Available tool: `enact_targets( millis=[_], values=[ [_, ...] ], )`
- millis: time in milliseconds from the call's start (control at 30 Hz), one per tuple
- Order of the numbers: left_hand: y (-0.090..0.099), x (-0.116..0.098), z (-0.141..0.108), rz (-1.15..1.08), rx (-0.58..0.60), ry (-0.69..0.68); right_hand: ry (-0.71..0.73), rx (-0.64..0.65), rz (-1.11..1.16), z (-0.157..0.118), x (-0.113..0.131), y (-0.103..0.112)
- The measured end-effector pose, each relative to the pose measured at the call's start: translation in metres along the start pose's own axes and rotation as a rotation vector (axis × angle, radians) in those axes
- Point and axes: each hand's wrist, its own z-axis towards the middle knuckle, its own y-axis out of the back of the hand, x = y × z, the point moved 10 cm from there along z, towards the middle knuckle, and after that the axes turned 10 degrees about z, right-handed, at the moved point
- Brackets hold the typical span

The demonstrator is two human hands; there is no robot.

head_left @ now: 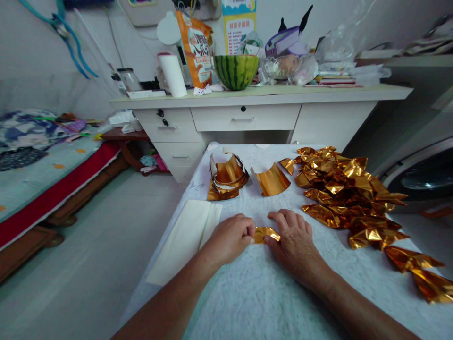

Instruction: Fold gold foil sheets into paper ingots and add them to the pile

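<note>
A small folded piece of gold foil paper (pixel 265 234) lies on the cloth-covered table between my hands. My left hand (pixel 233 236) pinches its left end, fingers curled closed. My right hand (pixel 293 243) rests on the right end, thumb on the foil and fingers spread over the cloth. Beyond them stand curled gold foil sheets (pixel 230 172) in a rolled stack, with one curved gold sheet (pixel 272 180) beside it. Several folded gold foil pieces (pixel 339 189) are heaped to the right. White paper sheets (pixel 184 241) lie left of my left hand.
A white desk (pixel 244 115) with drawers stands behind the table, holding half a watermelon (pixel 236 72), an orange pouch (pixel 196 49) and a white paper roll (pixel 172 75). A bed (pixel 63 174) is at left; a washing machine (pixel 417 165) is close on the right.
</note>
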Motion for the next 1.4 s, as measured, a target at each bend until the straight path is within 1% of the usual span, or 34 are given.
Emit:
enact_targets(
  millis=[333, 567, 667, 800, 967, 1233, 1400],
  values=[
    [-0.001, 0.0, 0.0, -0.037, 0.02, -0.017, 0.022, -0.005, -0.011, -0.007, -0.017, 0.004],
    [-0.001, 0.001, 0.0, -0.066, 0.059, -0.015, 0.052, 0.005, -0.019, -0.01, -0.02, 0.006],
    [-0.001, 0.001, -0.001, -0.074, 0.073, -0.027, 0.057, 0.025, -0.016, -0.01, -0.019, 0.005],
    [-0.003, 0.003, -0.001, -0.095, 0.088, -0.048, 0.057, 0.022, -0.01, -0.009, -0.022, 0.006],
    [-0.004, 0.005, -0.002, -0.111, 0.106, -0.059, 0.095, 0.032, 0.01, -0.009, -0.021, 0.005],
    [-0.002, 0.003, -0.003, -0.087, 0.104, -0.088, 0.113, 0.028, 0.044, -0.011, -0.022, 0.006],
    [-0.002, 0.0, -0.005, -0.056, 0.13, -0.099, 0.127, 0.048, 0.117, -0.007, -0.024, 0.014]
  ],
)
